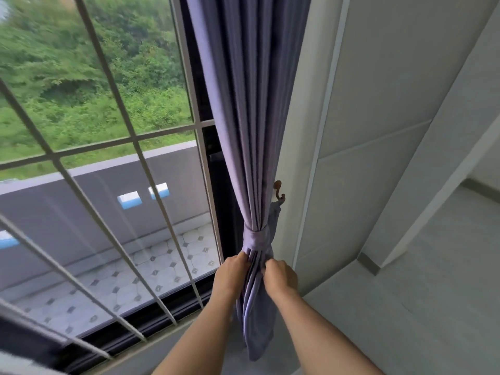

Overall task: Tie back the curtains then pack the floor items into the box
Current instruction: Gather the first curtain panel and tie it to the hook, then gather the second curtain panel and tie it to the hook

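From the head camera, both forearms reach up and their elbows are cut off at the bottom edge. The fingertips are buried in the folds, so how deep they dig is hard to tell. The left hand (pixel 233 269) pinches the gathered cloth just under the band, fingers curled onto it; the right hand (pixel 278 274) grips the same bundle from the other side, knuckles bunched tight. The lilac curtain (pixel 251 117) hangs in soft vertical pleats against the window's right edge, cinched by a matching fabric tieback (pixel 255 240) whose loop runs up to a small brown wall hook (pixel 278 192). The tail below hangs limp between the arms. Left of it, pale metal window bars (pixel 119 109) cross blurred greenery; right, a smooth white wall (pixel 378 131).
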Action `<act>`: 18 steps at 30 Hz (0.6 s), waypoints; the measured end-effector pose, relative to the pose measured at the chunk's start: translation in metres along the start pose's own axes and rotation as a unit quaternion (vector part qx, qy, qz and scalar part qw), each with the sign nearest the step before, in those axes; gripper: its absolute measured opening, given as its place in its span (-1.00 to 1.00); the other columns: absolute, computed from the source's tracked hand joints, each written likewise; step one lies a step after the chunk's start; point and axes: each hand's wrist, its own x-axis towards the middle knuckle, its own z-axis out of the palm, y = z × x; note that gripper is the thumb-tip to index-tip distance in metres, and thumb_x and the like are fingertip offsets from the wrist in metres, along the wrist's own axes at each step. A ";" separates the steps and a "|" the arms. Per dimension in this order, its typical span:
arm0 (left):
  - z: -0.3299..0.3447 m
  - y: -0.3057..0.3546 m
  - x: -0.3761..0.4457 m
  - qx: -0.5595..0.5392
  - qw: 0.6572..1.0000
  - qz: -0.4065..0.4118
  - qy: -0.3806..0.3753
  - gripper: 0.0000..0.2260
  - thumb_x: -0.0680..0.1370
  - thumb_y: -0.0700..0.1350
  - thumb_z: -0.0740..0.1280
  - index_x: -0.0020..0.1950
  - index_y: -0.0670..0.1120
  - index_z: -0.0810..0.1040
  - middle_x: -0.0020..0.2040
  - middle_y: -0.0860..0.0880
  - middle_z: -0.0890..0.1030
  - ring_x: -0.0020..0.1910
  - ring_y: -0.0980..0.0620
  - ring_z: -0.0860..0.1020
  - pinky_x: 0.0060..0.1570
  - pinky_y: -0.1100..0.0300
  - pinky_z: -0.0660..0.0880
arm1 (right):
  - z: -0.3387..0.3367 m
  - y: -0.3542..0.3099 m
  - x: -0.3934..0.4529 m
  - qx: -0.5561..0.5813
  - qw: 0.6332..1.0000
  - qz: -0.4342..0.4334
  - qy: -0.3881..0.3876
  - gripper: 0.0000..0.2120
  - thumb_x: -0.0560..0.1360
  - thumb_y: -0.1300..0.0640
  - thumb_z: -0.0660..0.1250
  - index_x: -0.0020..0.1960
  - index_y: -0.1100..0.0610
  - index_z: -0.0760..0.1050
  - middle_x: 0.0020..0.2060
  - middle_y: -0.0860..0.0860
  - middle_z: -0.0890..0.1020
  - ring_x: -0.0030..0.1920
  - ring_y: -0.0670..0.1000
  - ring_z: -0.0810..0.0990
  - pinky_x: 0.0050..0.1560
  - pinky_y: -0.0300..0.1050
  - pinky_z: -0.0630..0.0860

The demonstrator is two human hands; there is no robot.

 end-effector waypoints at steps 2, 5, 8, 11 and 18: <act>-0.010 -0.008 -0.005 -0.014 1.000 -0.003 -0.016 -0.81 0.60 -0.03 0.19 0.04 -0.14 0.42 -0.06 -0.14 0.62 -0.09 -0.19 0.56 -0.24 0.04 0.42 | 0.000 0.001 -0.007 -0.002 1.000 0.011 -0.007 -0.70 0.60 0.00 0.16 0.19 0.14 0.53 0.13 0.13 0.60 0.13 0.18 0.58 0.03 -0.05 0.49; -0.029 -0.020 -0.019 -0.018 1.000 -0.021 -0.008 -0.72 0.60 0.01 0.19 0.18 -0.15 0.45 0.07 -0.16 0.62 0.06 -0.19 0.55 -0.08 0.04 0.47 | 0.002 -0.010 -0.017 -0.001 1.000 0.000 -0.011 -0.65 0.61 -0.06 0.15 0.19 0.15 0.54 0.14 0.14 0.60 0.14 0.17 0.58 0.03 -0.07 0.49; -0.048 -0.034 -0.037 -0.003 0.999 -0.041 0.011 -0.70 0.62 0.00 0.17 0.26 -0.13 0.43 0.16 -0.15 0.59 0.13 -0.16 0.54 0.01 0.04 0.47 | 0.005 -0.033 -0.027 -0.006 0.999 -0.041 -0.020 -0.63 0.59 -0.07 0.15 0.19 0.15 0.55 0.14 0.16 0.61 0.15 0.17 0.59 0.07 -0.04 0.50; -0.068 -0.058 -0.059 0.010 0.997 -0.075 0.022 -0.66 0.63 0.02 0.16 0.35 -0.10 0.39 0.20 -0.14 0.58 0.17 -0.16 0.53 0.06 0.01 0.48 | 0.012 -0.058 -0.038 -0.040 0.995 -0.081 -0.035 -0.60 0.59 -0.10 0.14 0.22 0.15 0.53 0.18 0.18 0.58 0.19 0.20 0.56 0.18 0.02 0.47; -0.114 -0.142 -0.144 0.023 0.980 -0.190 0.057 -0.59 0.64 0.06 0.12 0.44 -0.08 0.33 0.27 -0.13 0.54 0.22 -0.13 0.51 0.10 0.04 0.47 | 0.043 -0.137 -0.082 -0.091 0.972 -0.207 -0.062 -0.61 0.60 -0.05 0.08 0.19 0.17 0.52 0.17 0.17 0.59 0.16 0.20 0.56 0.08 -0.04 0.46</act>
